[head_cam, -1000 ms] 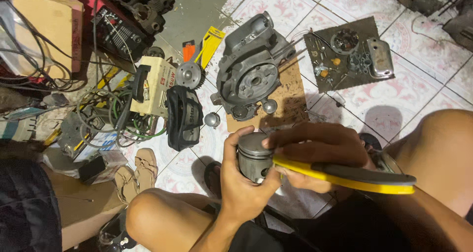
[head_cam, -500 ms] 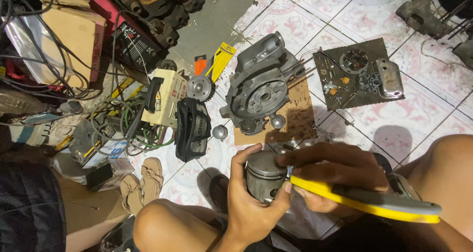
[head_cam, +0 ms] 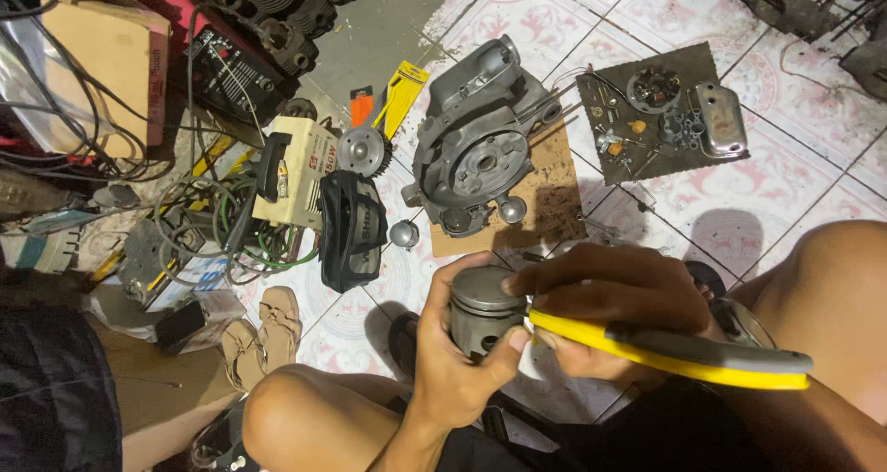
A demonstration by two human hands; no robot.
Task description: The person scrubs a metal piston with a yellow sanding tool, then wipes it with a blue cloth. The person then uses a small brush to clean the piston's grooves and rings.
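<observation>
Patterned floor tiles (head_cam: 647, 10) strewn with engine parts lie below the seated person. Over the lap, the grey piston (head_cam: 482, 308) stands crown-up, its axis roughly vertical, wrapped by the left hand (head_cam: 455, 361) from the left and below. The right hand (head_cam: 617, 298) is closed around yellow-handled pliers (head_cam: 665, 347), whose long axis runs rightward; their nose meets the piston's right side. Beyond, an engine casing (head_cam: 476, 153) rests on cardboard (head_cam: 545, 195).

brown cardboard box (head_cam: 111, 61) top left, cream labelled box (head_cam: 300, 172) ctr-left
</observation>
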